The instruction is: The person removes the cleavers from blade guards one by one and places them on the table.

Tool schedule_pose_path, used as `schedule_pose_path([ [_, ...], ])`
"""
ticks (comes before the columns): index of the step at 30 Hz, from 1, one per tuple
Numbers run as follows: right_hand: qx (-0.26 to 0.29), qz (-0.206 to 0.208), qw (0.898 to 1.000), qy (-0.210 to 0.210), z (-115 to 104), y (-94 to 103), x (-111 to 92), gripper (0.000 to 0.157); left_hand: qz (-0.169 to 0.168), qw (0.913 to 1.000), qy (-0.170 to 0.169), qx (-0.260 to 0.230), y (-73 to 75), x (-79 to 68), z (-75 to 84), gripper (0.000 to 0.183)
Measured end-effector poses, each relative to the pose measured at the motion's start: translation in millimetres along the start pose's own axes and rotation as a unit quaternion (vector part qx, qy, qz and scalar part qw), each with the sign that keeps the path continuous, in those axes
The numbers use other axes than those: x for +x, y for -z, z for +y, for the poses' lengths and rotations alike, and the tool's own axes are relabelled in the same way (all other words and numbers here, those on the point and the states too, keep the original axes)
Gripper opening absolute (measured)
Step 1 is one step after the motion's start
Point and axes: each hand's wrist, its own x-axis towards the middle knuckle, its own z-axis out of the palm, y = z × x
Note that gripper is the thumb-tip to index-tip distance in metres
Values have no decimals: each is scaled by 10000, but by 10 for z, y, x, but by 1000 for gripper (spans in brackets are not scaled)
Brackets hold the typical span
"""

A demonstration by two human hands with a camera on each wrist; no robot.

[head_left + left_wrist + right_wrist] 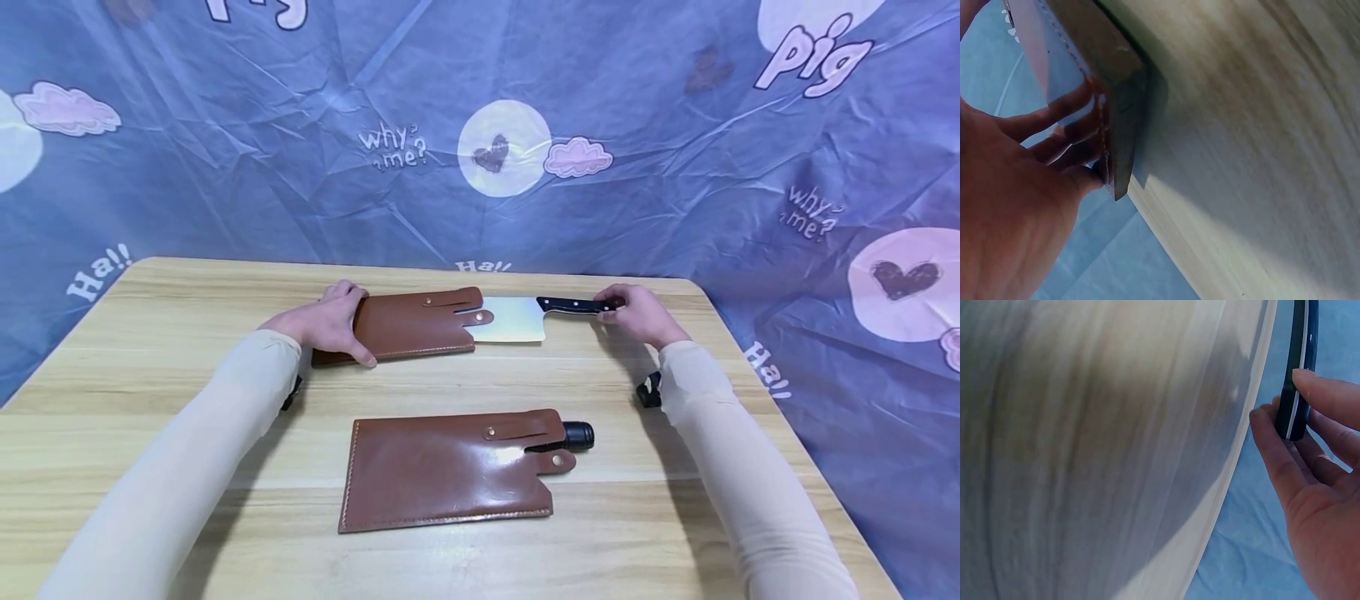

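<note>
At the back of the table lies a cleaver, its broad steel blade (512,319) partly inside a brown leather sheath (420,325) and partly showing past the sheath's right end. My left hand (330,321) grips the sheath's left end, thumb along the near edge and fingers over the far side. Stitching runs down the sheath's edge (1104,134) in the left wrist view. The black riveted handle (573,306) points right. Its end is pinched by my right hand (637,312), thumb on one side of the handle (1297,375) and fingers on the other in the right wrist view.
A second brown leather sheath (450,471) lies nearer on the wooden table (247,533), with a black handle end (579,435) sticking out at its right. Behind the table hangs a blue printed cloth (315,200). Both forearms wear pale sleeves (720,450).
</note>
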Motion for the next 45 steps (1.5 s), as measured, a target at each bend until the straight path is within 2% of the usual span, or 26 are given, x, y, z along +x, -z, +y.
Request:
schedule_pose_path([
  [22, -53, 138, 9999, 0, 44, 11, -33, 30, -95, 9998, 85, -134, -4, -37, 18, 116],
  [33, 11, 132, 9999, -38, 43, 36, -80, 31, 5, 9999, -1, -127, -8, -59, -9, 115],
  [45, 11, 223, 9998, 5, 68, 90, -125, 31, -51, 9999, 118, -88, 26, -82, -24, 116],
])
